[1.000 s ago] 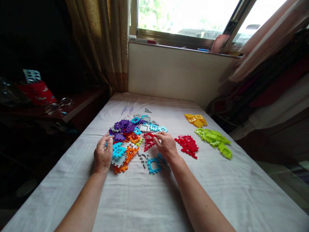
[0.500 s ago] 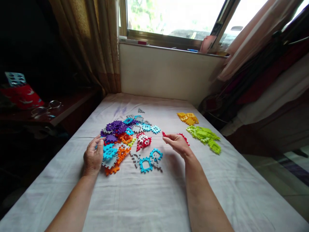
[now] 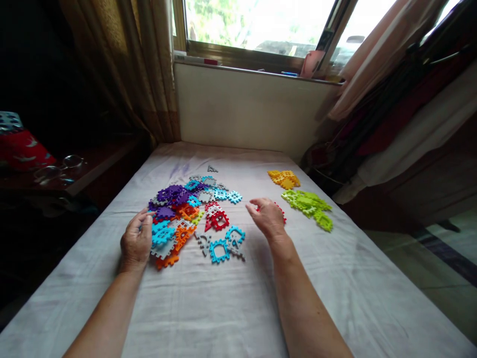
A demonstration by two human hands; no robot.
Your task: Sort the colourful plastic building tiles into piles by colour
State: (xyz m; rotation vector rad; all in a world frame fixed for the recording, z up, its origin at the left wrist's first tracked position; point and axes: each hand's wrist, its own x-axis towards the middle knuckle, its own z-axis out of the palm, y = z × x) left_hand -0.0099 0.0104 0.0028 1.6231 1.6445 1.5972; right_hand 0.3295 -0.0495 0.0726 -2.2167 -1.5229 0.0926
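Note:
My left hand (image 3: 137, 241) rests at the left side of a heap of toothed plastic building pieces, fingers loosely extended and thumb apart. Its fingertips are beside blue pieces (image 3: 163, 232) and purple pieces (image 3: 173, 195). Orange pieces (image 3: 183, 233) lie in the same heap. To the right, my right hand (image 3: 266, 219) hovers low over the sheet with thumb and fingers apart. Red pieces (image 3: 283, 215) lie under it, mostly hidden by the hand. Between the hands are more red pieces (image 3: 219, 222) and a blue square frame (image 3: 219, 251) among grey pieces.
Lime green pieces (image 3: 308, 204) and yellow pieces (image 3: 283, 178) form separate groups at the right. A grey triangle (image 3: 212, 169) lies at the back of the sheet (image 3: 223, 308). Glasses (image 3: 61, 168) rest on a dark side table at the left.
The small red piece pinched in my right hand is no longer seen between its fingers, which have opened. My left hand stays by the heap. The whole view has shifted slightly.

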